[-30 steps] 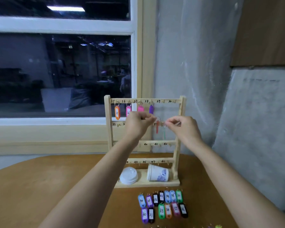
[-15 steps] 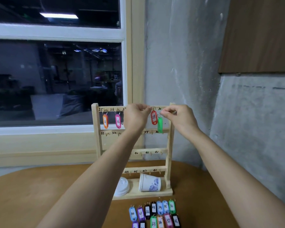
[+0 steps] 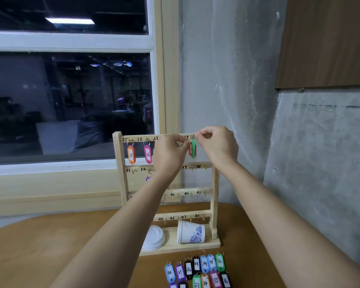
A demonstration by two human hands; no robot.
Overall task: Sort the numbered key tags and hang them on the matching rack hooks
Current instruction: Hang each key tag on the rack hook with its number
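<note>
Far left of wooden rack (image 3: 121, 183), top rail: orange tag 25 (image 3: 131, 154) under mark 25, pink tag 26 (image 3: 147, 154) under mark 26. Hung by number, so judged done. Lower, second rail near mark 32: sliver of purple tag (image 3: 147, 178), number hidden behind forearm

Centre: left hand (image 3: 169, 154) up at top rail, grip closed, fingertips pinched at top of red tag (image 3: 190, 149), seemingly on its ring. Probably there to steady that tag on its hook during work next door

Just right: green tag (image 3: 193, 148) dangling edge-on in front of red tag, touching or nearly so, number unreadable. Right hand (image 3: 217, 144) above it, thumb and forefinger pinched on its ring at top rail beside mark 29, other fingers curled in. Held by ring alone with body hanging free, most likely for threading loop over hook. Seated on hook or not: cannot tell

Containers, on rack base: white lid (image 3: 154, 240) at left end, off its cup. Paper cup (image 3: 190, 233) just right of lid, tipped on its side, mouth toward lid; interior out of sight, contents unknown

Near edge of table (image 3: 50, 246), right of centre: loose tags (image 3: 195, 271) in two rows, numbers 30 to 36 legible, face up and roughly in order. Laid out for quick matching, not yet hung
</note>
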